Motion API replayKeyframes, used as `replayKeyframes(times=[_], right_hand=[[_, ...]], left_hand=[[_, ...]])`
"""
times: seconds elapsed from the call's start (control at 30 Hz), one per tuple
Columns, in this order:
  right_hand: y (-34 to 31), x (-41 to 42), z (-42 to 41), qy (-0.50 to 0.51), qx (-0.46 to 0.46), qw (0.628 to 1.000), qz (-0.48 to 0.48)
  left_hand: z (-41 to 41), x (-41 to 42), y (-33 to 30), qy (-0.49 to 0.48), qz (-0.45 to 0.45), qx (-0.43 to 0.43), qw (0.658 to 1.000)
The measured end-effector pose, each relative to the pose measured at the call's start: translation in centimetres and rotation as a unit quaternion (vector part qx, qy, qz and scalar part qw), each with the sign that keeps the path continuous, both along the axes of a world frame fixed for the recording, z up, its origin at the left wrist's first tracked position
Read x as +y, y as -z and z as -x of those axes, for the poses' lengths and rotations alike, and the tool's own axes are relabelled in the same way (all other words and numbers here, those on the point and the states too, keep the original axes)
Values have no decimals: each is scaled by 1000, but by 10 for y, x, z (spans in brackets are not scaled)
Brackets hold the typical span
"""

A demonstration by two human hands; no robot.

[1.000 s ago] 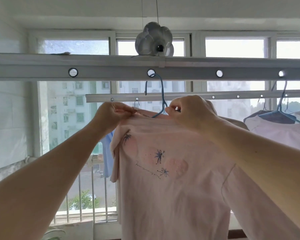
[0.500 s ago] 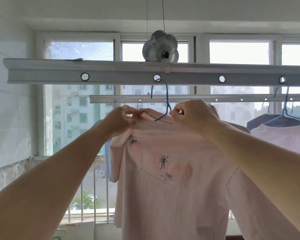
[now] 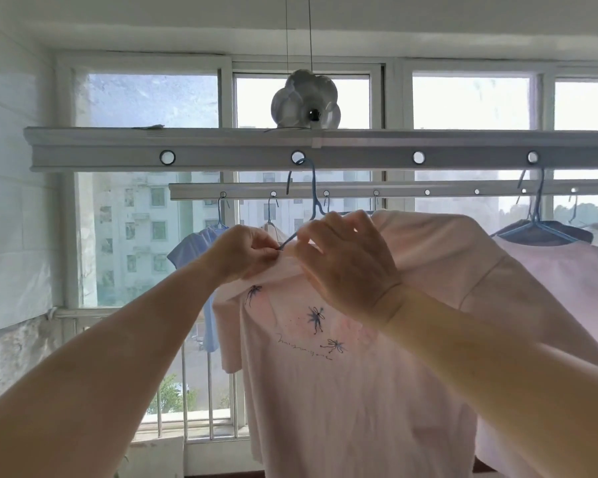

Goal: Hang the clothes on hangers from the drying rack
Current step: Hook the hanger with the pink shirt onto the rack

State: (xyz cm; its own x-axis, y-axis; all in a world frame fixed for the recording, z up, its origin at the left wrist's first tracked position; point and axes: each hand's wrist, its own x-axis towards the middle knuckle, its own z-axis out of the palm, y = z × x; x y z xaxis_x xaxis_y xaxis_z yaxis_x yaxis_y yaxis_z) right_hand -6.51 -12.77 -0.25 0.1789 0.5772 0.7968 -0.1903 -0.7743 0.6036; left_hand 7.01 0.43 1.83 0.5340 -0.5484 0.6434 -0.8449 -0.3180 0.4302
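A pale pink T-shirt (image 3: 325, 391) with small blue prints hangs on a blue hanger (image 3: 313, 191), whose hook sits in a hole of the near drying rack rail (image 3: 221, 155). My left hand (image 3: 246, 251) pinches the collar at the left of the neck. Just right of the hanger's stem, my right hand (image 3: 346, 267) grips the collar with curled fingers. Both hands meet at the neckline, and most of the hanger's arms are hidden under the shirt.
A second rail (image 3: 411, 189) runs behind, carrying a light blue garment (image 3: 194, 250) and other hangers. Another pale garment on a blue hanger (image 3: 539, 232) hangs at the right from the near rail. A white pulley housing (image 3: 304, 98) sits above; windows and railings stand behind.
The view has dropped a little, so the rails sit lower in frame. Both hands have closed in on the collar by the hanger's stem, the right hand now covering more of the neckline.
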Motion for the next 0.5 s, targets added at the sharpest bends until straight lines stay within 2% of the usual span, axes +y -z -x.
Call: replayKeyframes(times=[0.1, 0.23, 0.4, 0.5], right_hand=[[28, 16, -17, 23, 81, 995, 47], [51, 27, -40, 98, 174, 979, -31], [54, 41, -57, 89, 157, 981, -63], [53, 45, -57, 47, 146, 985, -75]], left_hand=[[-2, 1, 2, -12, 7, 2, 1000], [1, 5, 6, -18, -9, -24, 999], [4, 13, 3, -5, -14, -20, 1000], [7, 21, 2, -10, -22, -40, 999]])
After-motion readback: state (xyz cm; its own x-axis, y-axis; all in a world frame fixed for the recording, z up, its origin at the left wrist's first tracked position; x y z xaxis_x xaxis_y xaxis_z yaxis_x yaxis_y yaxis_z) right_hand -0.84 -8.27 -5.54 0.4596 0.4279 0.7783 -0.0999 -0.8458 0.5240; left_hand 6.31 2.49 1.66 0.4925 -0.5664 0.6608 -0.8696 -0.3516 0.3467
